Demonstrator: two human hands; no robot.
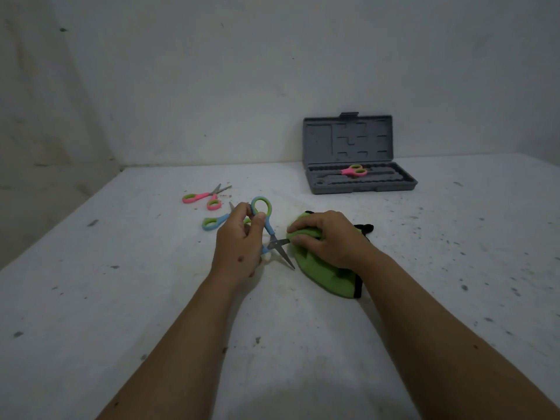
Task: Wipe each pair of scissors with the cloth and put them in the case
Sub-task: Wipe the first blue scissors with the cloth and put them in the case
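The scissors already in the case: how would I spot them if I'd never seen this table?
Find the open grey case against the wall at the far right. In its lower tray lie pink scissors with green-lined handles. The other pink pair lies on the bare table, far left.

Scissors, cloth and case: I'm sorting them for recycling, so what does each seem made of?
Held scissors: grey blades with a dull sheen, likely steel; blue and green handles look like matte plastic. Cloth: soft green fabric that folds and bunches, perhaps microfibre, black edging. Case: grey moulded plastic, matte, with formed recesses.
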